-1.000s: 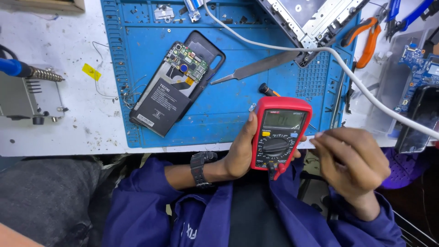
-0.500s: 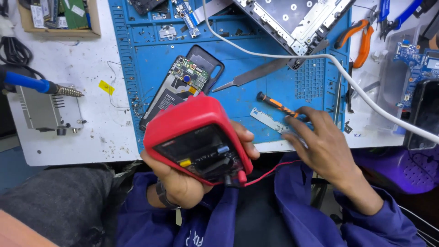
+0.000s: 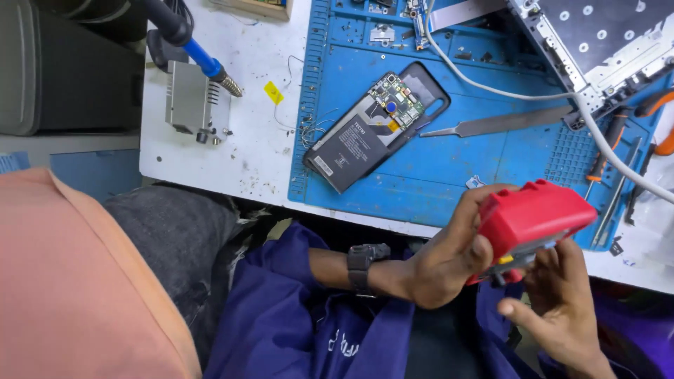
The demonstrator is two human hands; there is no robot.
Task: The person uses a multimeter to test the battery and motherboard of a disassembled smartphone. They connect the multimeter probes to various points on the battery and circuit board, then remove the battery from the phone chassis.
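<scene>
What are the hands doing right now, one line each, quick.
Left hand: closed around the red meter, holding it.
Right hand: fingers on the meter's underside; grip cannot be told.

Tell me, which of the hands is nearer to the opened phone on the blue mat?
Left. The left hand grips the red multimeter just below-right of the opened phone; the right hand sits farther right, under the meter.

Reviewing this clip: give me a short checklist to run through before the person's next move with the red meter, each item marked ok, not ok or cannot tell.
1. Left hand has a firm grip on the red multimeter: ok.
2. Right hand steadies it from below: ok.
3. Meter face visible for reading: not ok, it is turned away from the camera.
4. Probe leads attached: cannot tell.
5. Opened phone lies flat on the blue mat, clear of the hands: ok.
6. Soldering iron kept away from the hands: ok.
</scene>
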